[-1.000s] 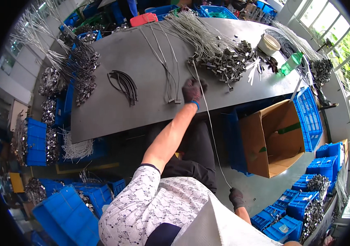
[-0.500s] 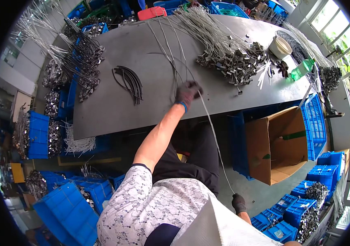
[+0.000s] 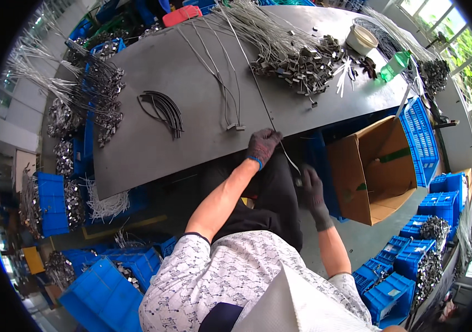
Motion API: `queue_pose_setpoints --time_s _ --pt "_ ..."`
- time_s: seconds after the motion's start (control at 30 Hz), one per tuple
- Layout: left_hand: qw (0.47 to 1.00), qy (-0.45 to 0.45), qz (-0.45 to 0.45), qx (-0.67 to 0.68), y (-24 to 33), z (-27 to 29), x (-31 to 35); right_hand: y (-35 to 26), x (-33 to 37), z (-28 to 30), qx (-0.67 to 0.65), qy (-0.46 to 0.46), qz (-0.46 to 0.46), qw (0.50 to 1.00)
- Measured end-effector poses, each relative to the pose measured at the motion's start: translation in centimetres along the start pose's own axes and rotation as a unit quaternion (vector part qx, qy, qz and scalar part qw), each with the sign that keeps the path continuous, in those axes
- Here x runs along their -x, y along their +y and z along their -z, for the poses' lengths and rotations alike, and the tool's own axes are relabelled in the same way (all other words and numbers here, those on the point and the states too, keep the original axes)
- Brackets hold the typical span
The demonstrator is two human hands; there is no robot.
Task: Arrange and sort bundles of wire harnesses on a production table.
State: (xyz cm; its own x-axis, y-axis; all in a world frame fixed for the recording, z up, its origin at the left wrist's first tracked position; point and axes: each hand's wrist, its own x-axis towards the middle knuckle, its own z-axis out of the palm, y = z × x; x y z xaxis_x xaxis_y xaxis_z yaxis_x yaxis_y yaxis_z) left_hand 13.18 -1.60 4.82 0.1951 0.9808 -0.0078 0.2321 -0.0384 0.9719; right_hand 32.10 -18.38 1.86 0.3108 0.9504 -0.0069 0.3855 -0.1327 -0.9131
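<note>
my left hand (image 3: 262, 146) pinches a thin steel cable (image 3: 258, 88) at the table (image 3: 191, 72) edge, its length running straight across. my right hand (image 3: 311, 191) grips the lower end below, fingers closed, so the cable spans both hands.

Matt grey metal table (image 3: 191, 83) (smooth)

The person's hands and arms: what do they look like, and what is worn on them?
Both the left hand and the right hand wear dark knitted work gloves. The left glove has a blue band at the cuff; the right glove's cuff looks grey. The forearms are bare. Short sleeves of a white shirt with a small dark pattern end above the elbows.
</note>
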Motion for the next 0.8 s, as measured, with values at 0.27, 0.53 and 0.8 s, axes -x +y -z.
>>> queue_pose_setpoints --time_s 0.27,0.53,0.8 --pt "0.965 -0.012 0.118 0.234 -2.2 3.1 -1.0 -9.3 -12.1 -11.8 -0.108 0.009 0.031 0.994" --pt "0.932 -0.123 0.272 0.203 -6.0 11.7 -9.9 -7.2 -17.5 -13.3 -0.190 -0.064 -0.098 0.975" --pt "0.839 0.248 0.180 -0.450 -10.3 23.0 -4.7 0.2 -30.1 -4.8 0.321 0.222 -0.030 0.920"
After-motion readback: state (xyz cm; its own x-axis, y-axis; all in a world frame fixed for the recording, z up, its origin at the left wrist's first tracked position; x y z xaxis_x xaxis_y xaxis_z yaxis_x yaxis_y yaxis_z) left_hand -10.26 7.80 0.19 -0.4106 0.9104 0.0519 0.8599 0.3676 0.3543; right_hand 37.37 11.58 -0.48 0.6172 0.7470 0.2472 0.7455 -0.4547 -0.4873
